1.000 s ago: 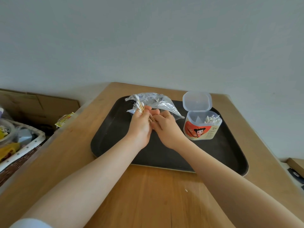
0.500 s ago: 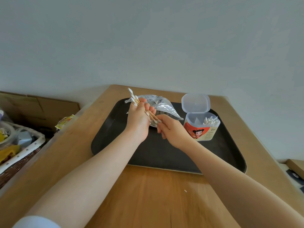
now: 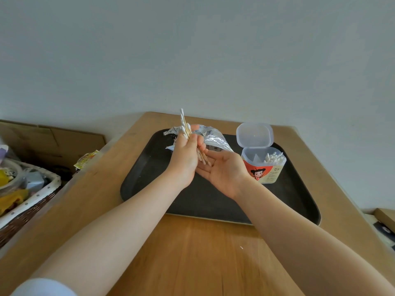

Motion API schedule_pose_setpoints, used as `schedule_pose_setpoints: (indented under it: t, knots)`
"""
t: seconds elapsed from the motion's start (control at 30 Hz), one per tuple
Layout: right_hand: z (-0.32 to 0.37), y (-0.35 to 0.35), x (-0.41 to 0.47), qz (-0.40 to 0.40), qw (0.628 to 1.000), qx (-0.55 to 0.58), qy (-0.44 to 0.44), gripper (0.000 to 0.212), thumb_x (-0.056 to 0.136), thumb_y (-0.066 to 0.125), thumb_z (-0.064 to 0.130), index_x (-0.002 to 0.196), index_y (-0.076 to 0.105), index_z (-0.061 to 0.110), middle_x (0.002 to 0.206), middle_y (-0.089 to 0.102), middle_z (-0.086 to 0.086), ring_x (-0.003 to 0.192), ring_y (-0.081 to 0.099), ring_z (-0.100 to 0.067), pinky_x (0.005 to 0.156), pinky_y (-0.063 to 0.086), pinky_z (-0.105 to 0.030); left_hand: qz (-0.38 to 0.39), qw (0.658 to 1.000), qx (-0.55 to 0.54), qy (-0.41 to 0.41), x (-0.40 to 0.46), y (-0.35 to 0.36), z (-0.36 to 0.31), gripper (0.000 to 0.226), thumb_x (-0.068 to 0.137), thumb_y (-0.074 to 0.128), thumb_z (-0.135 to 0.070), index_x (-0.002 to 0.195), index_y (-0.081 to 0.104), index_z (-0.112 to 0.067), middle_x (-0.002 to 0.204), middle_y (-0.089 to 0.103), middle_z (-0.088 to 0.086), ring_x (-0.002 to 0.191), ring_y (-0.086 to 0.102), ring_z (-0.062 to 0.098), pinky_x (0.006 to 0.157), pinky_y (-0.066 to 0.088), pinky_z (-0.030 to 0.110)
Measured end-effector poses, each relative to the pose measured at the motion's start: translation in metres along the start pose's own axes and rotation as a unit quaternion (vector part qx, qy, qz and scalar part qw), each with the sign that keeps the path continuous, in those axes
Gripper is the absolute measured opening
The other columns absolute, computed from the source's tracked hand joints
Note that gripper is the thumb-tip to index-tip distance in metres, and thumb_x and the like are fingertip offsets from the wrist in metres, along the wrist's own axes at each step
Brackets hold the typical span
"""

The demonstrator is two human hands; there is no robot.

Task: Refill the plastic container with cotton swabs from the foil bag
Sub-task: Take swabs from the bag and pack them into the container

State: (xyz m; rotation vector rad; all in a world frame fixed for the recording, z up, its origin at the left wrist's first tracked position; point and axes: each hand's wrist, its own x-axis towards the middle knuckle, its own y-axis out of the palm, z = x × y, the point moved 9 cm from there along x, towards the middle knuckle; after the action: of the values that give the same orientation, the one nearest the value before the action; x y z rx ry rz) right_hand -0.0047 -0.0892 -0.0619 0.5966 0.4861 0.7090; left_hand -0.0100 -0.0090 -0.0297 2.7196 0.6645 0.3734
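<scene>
Container [image 3: 264, 167] label print unreadable; left hand [image 3: 184, 154] grips swabs [image 3: 185, 127], right hand [image 3: 224, 169] spread palm-up.

One head-worn wide-angle view looks forward and down from close over the desk [image 3: 192, 253]. The forearms enter from the lower corners, the tray [image 3: 277, 206] sits at mid-frame, and bare wall [image 3: 192, 50] fills the upper half. The edges bend with the lens.

arms: bare forearms | left sleeve [image 3: 42, 287]: pale bluish-white, short | hands: no rings
</scene>
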Motion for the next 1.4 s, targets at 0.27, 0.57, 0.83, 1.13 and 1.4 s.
schedule_pose_setpoints:
  t: [0.27, 0.57, 0.83, 1.13, 1.4]
  knots:
    - [-0.005, 0.003, 0.005, 0.007, 0.992, 0.123, 0.012, 0.070, 0.097, 0.023, 0.052, 0.136, 0.034, -0.005, 0.131, 0.053, -0.021, 0.125, 0.048, -0.032, 0.109, 0.034, -0.041, 0.045, 0.995, 0.081, -0.025, -0.009, 0.007, 0.011, 0.029, 0.102, 0.031, -0.022, 0.124, 0.049, -0.020, 0.076, 0.048, -0.005, 0.084, 0.052, 0.008, 0.088, 0.043, 0.026]
    - [0.015, -0.004, 0.001, -0.084, 0.971, -0.223, -0.031, 0.061, 0.095, 0.014, 0.059, 0.116, 0.057, 0.020, 0.122, 0.060, -0.005, 0.125, 0.045, -0.020, 0.110, 0.021, -0.038, 0.081, 0.984, 0.145, -0.059, -0.009, 0.008, 0.020, 0.021, 0.101, 0.033, -0.026, 0.100, 0.055, -0.024, 0.080, 0.057, -0.004, 0.084, 0.057, 0.012, 0.087, 0.049, 0.033]
    - [0.093, 0.020, -0.013, -0.115, 0.840, -0.439, -0.299, 0.026, 0.095, 0.040, 0.006, 0.114, 0.053, 0.019, 0.088, 0.068, 0.000, 0.090, 0.066, -0.019, 0.080, 0.055, -0.049, 0.249, 0.947, 0.182, -0.094, -0.026, 0.035, 0.039, 0.023, 0.102, 0.033, -0.024, 0.086, 0.047, -0.015, 0.062, 0.032, -0.004, 0.050, 0.027, 0.007, 0.051, 0.021, 0.023]
    - [0.111, -0.026, -0.024, -0.226, 0.868, -0.282, -0.341, 0.029, 0.093, 0.034, -0.002, 0.106, 0.050, 0.018, 0.078, 0.066, -0.001, 0.063, 0.063, -0.013, 0.062, 0.055, -0.023, 0.212, 0.947, 0.185, -0.154, -0.022, 0.022, 0.048, 0.020, 0.100, 0.038, -0.024, 0.094, 0.052, -0.012, 0.061, 0.039, -0.003, 0.046, 0.033, 0.005, 0.042, 0.028, 0.016]
    - [0.085, -0.028, -0.006, -0.190, 0.847, -0.410, -0.279, 0.021, 0.091, 0.053, 0.006, 0.107, 0.065, 0.012, 0.079, 0.066, -0.001, 0.062, 0.061, -0.016, 0.074, 0.057, -0.033, 0.156, 0.962, 0.134, -0.180, -0.017, 0.014, 0.047, 0.023, 0.101, 0.036, -0.025, 0.105, 0.052, -0.010, 0.076, 0.059, 0.005, 0.071, 0.063, 0.017, 0.070, 0.058, 0.031]
